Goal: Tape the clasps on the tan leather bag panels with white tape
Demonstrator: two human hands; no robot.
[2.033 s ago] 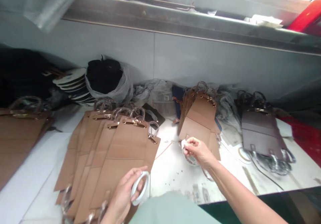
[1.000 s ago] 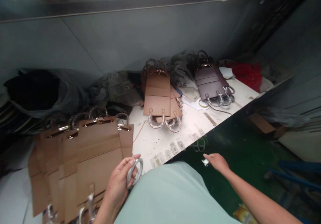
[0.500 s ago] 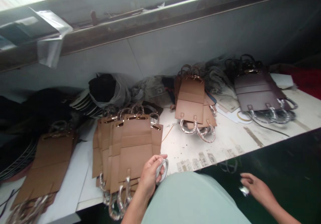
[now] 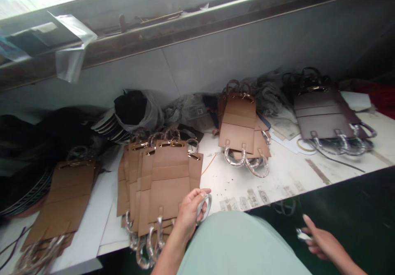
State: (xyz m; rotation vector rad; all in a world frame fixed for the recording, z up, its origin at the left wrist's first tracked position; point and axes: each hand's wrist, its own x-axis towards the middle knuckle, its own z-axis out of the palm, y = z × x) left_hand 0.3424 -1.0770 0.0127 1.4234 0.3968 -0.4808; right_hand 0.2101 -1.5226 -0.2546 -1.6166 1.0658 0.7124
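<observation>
My left hand [image 4: 189, 212] is closed round a narrow roll of white tape [image 4: 207, 207], at the front edge of the bench. Beside it lies a spread stack of brown bag panels [image 4: 170, 192], with gold-coloured hardware at the far end and plastic-wrapped handles [image 4: 148, 246] hanging over the near edge. Off to the right, my right hand [image 4: 324, 242] hangs over the dark floor, clear of the bench. A small shiny white object [image 4: 303, 235] sits at its fingers; its kind is too blurred to make out.
More brown bag panels lie at the left [image 4: 61, 197] and centre [image 4: 237, 123], and dark purple ones [image 4: 321, 114] at the right. A black bundle in clear plastic [image 4: 131, 108] stands behind. A ledge [image 4: 173, 36] runs above the white bench [image 4: 222, 180].
My right hand has moved slightly down and right and turned, its thumb now pointing up. My left hand still holds the tape roll. The whole view has shifted a little.
</observation>
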